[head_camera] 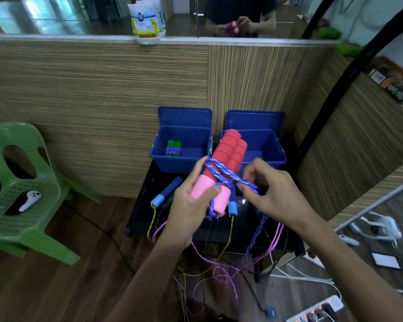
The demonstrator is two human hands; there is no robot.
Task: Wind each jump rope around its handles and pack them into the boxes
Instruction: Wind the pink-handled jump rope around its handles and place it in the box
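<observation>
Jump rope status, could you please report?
Left hand grips red handles. Right hand pinches blue cord, winding. Green rope boxed. Nothing blocking.

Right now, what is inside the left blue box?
Inside the left blue box lies one green-handled jump rope, wound with its blue cord. The near wall hides the floor strip behind it, so anything lying there cannot be seen.

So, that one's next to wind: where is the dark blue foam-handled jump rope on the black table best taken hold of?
Grip the dark blue foam handle mid-length, coming from above: it lies flat and exposed, with its light blue cap and rope trailing toward you.
</observation>
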